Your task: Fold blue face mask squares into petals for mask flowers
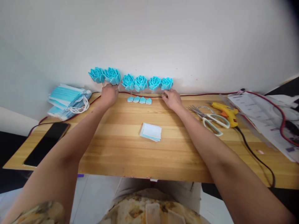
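Note:
Several blue flowers folded from face-mask fabric stand in a row against the wall at the back of the table. My left hand (109,94) is closed just under a large flower (112,76), and its fingers seem wrapped round the stem. Beside that one, at the far left, is another flower (96,75) at about the same height. My right hand (172,98) is at the right end of the row, fingers pinched right below the last flower (167,83); its stem is mostly hidden. Between my hands lie several small folded blue petals (139,100).
A stack of white and blue fabric squares (151,132) lies mid-table. At left are a bag of face masks (66,101) and a phone (46,144). At right are scissors (210,119), a yellow glue gun (226,112) and papers (259,119). A red-black cable (205,94) runs along the wall.

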Tool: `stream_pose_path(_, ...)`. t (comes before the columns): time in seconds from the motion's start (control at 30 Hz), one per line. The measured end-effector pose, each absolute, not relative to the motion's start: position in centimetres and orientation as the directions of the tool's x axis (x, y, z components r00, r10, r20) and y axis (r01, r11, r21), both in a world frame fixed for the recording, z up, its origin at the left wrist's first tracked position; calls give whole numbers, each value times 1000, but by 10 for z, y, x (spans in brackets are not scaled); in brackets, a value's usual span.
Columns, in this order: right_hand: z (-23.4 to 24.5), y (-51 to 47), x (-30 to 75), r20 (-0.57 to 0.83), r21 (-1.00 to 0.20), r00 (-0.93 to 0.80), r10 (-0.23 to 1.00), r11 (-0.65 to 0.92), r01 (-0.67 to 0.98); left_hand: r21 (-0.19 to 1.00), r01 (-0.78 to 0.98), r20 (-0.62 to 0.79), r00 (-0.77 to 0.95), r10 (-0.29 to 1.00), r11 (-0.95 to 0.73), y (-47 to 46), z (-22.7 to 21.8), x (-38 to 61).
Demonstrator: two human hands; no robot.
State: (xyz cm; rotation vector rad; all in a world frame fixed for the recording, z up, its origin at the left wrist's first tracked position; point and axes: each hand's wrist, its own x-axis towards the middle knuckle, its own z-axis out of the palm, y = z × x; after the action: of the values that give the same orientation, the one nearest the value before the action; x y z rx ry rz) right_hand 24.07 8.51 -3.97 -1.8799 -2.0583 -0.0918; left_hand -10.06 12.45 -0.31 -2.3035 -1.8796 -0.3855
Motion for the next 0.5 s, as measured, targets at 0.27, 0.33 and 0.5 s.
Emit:
stream_pose_path(0.27,-12,90,243,430,-216,-68,900,176,961,130,976,272,136,953,-177,125,16,-104)
stream_pose_path(0.33,-9,89,244,416,-222,-72,907,178,959,158,971,280,128,951,-177,126,14,-106)
stream_pose_path(0.5,-21,82,245,384,-272,-74,921,189,943,179,961,315,149,937,-213,126,2,-112)
